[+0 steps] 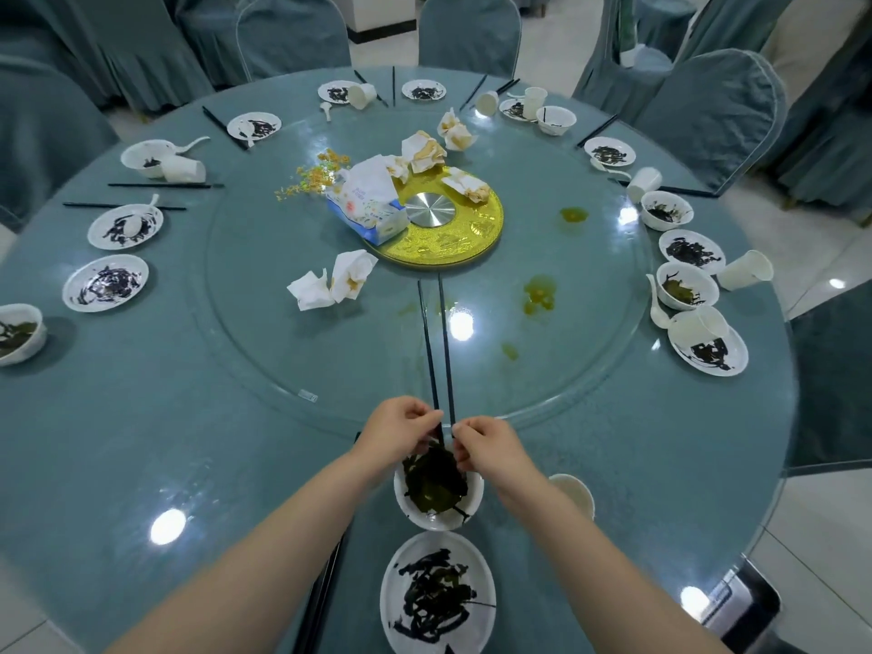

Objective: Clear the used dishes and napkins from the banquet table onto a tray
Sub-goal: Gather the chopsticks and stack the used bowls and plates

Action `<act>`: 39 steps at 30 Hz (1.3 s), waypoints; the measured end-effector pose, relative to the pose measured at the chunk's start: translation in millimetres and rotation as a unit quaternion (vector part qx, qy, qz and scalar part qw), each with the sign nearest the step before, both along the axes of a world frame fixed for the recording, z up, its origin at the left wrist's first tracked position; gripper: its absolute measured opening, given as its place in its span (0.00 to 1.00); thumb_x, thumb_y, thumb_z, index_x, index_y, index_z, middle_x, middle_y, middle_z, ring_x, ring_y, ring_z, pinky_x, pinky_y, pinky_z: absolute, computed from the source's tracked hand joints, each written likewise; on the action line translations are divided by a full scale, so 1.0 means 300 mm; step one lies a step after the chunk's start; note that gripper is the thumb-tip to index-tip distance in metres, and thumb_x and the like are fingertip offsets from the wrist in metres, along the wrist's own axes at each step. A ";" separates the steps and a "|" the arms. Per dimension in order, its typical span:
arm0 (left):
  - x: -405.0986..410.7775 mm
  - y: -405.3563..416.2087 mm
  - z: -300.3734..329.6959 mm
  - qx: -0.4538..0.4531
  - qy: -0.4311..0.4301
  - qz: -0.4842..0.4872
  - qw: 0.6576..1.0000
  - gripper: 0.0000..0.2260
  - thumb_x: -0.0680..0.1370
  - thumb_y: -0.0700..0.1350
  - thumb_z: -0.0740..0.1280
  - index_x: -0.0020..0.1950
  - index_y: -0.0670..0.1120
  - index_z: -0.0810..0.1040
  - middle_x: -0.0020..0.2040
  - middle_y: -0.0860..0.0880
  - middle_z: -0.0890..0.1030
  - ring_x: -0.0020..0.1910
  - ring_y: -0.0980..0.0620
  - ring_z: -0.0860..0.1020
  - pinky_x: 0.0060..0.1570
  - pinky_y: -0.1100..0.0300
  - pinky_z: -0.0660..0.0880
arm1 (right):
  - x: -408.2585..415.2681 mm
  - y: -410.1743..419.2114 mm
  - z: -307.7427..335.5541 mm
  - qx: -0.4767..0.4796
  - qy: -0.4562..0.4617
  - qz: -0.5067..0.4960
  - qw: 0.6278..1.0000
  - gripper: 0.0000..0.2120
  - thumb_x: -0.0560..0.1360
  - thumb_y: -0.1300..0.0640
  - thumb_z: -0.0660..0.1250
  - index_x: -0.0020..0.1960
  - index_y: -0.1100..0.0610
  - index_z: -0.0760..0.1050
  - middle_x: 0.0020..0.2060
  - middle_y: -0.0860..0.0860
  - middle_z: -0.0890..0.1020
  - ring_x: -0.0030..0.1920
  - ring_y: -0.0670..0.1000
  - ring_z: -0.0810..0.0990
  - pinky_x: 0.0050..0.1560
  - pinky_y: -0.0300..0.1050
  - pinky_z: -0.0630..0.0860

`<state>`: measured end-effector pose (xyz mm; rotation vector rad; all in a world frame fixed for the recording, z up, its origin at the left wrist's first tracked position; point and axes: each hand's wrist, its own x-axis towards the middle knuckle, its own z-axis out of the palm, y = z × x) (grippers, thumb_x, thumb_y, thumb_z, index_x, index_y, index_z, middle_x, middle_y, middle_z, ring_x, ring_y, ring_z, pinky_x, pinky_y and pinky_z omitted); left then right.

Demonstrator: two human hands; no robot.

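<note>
Pinching two long black chopsticks [436,351] over a white bowl of greens [439,493], both hands, left [398,434] and right [486,448], work near the round teal desk's [141,441] near edge.

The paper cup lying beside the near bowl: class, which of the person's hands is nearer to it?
Right. The right hand is just up and left of the paper cup; the left hand lies farther left, beyond the bowl.
</note>
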<state>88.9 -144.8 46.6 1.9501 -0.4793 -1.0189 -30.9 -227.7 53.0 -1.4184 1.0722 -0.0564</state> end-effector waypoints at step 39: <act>-0.146 0.825 -0.169 0.257 -0.124 -0.046 0.957 0.08 0.71 0.48 0.73 0.38 0.56 0.74 0.34 0.56 0.80 0.39 0.57 0.79 0.40 0.65 0.73 | 0.054 0.543 -0.075 -0.155 0.163 0.397 0.890 0.11 0.72 0.58 0.61 0.36 0.56 0.80 0.34 0.52 0.84 0.33 0.49 0.81 0.40 0.43 0.79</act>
